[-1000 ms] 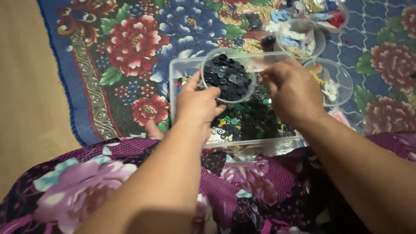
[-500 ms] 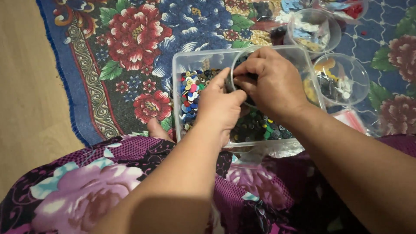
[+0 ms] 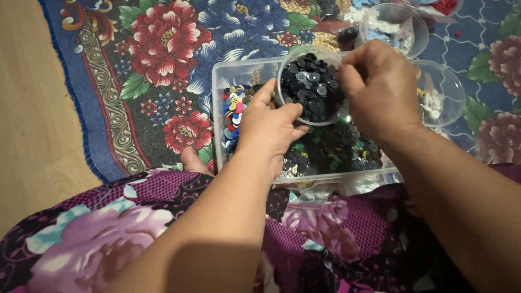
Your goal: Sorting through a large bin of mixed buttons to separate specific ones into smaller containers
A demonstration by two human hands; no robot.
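Now left hand [image 3: 269, 130] grips small clear cup [image 3: 310, 87] of dark buttons at its near-left rim; right hand [image 3: 380, 89], fingers pinched together, sits at cup's right edge, over button tray [image 3: 220, 108].

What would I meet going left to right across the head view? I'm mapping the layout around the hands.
Bare wooden floor → patterned rug's blue edge → clear rectangular tub of mixed buttons → left hand → round cup of dark buttons → right hand → clear round bowl.

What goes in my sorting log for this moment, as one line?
left hand: holds cup of dark buttons | right hand: fingers at cup rim | below: clear box of mixed buttons | floor: floral rug
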